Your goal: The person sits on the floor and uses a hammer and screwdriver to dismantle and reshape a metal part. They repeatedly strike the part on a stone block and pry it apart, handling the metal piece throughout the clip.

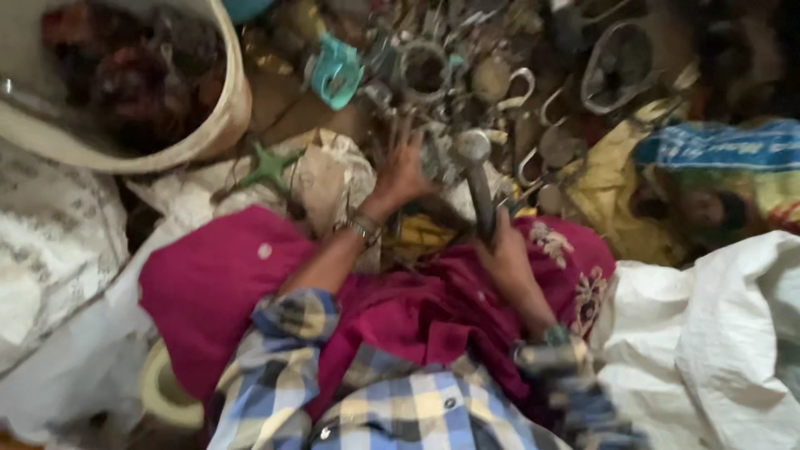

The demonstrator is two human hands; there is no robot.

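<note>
My right hand grips the dark handle of a hammer, its grey metal head pointing up and away at the centre of the view. My left hand reaches forward with fingers spread into a heap of small metal scrap, blurred by motion; whether it holds a piece is unclear. A bracelet circles that wrist. Both arms wear plaid sleeves and pass over my knees, which are covered in magenta cloth.
A cream bucket with dark reddish pieces stands at the upper left. A teal plastic part and metal rings and hooks lie in the pile. White sacks flank me; a yellow and blue bag lies right.
</note>
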